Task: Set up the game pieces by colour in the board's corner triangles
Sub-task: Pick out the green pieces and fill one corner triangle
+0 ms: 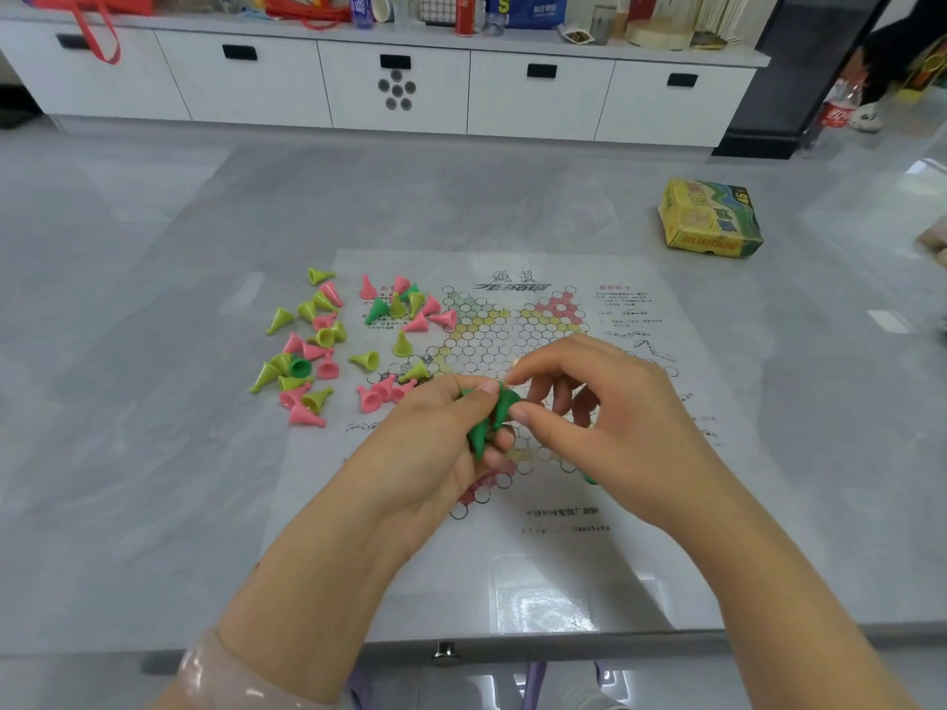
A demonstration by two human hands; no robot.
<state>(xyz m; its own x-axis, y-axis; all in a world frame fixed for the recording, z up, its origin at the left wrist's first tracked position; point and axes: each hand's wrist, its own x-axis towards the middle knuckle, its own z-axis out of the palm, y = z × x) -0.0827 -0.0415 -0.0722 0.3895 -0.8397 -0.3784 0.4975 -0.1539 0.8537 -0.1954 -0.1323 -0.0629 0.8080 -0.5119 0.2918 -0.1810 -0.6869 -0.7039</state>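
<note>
At the left of the frame the grey table (128, 453) lies bare from its near edge up to the loose heap of pink, yellow-green and dark green cone pieces (307, 351), which spills over the left edge of the paper game board (589, 556). A second clump of pieces (405, 307) sits on the board's upper left print. At centre the left hand (435, 453) curls round a bunch of dark green cones (487, 427), thumb pressed on top. The right hand (604, 417) pinches one of those cones between thumb and forefinger; its other fingers hang loosely curled. Both hands hide the star's lower middle, and a green bit peeks out under the right wrist. The board's printed writing is too blurred to read. At upper right, well apart, lies a yellow box (709, 220) marked "46".
</note>
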